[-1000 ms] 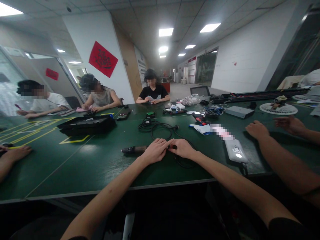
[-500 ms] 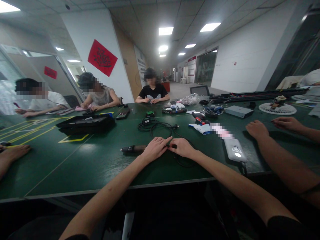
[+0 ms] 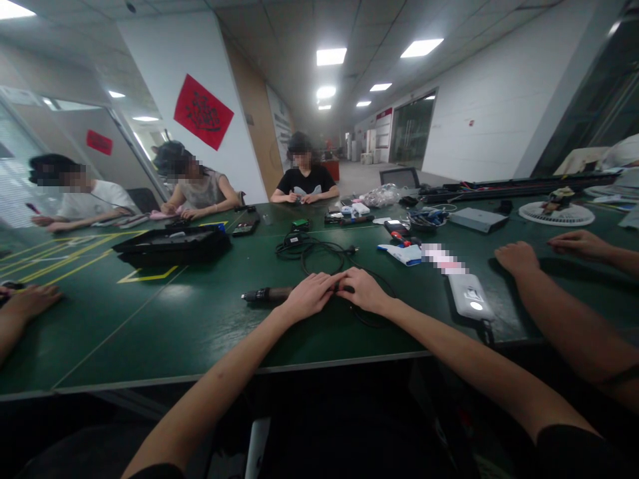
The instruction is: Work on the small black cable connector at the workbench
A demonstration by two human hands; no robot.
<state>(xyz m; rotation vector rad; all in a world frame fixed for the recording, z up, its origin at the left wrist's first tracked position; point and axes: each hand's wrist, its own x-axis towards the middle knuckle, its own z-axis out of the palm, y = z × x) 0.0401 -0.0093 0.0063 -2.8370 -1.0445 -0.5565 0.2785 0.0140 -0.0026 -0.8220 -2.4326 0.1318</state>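
Note:
An electric screwdriver (image 3: 267, 295) with a dark chuck lies on the green table, its tip pointing left. My left hand (image 3: 312, 295) is closed over the rear of its body. Right beside it, my right hand (image 3: 367, 291) has its fingers bent round a dark cable connector (image 3: 345, 289) at the tool's back end. The two hands' fingertips meet there, so the joint between tool and connector is partly hidden. A black power cable (image 3: 319, 247) lies in loose loops behind my hands, its plug (image 3: 353, 250) lying to the right.
A black tray (image 3: 172, 246) stands left on the table (image 3: 164, 319). To the right are a blue-white packet (image 3: 403, 254), a white power bank (image 3: 469, 298) and a fan grille (image 3: 556, 211). A neighbour's arm (image 3: 564, 313) rests close on the right; several people sit across and left.
My left index finger, stretched out before, now lies lower against the right fingertips. The right hand has shifted very slightly; the screwdriver stays in place.

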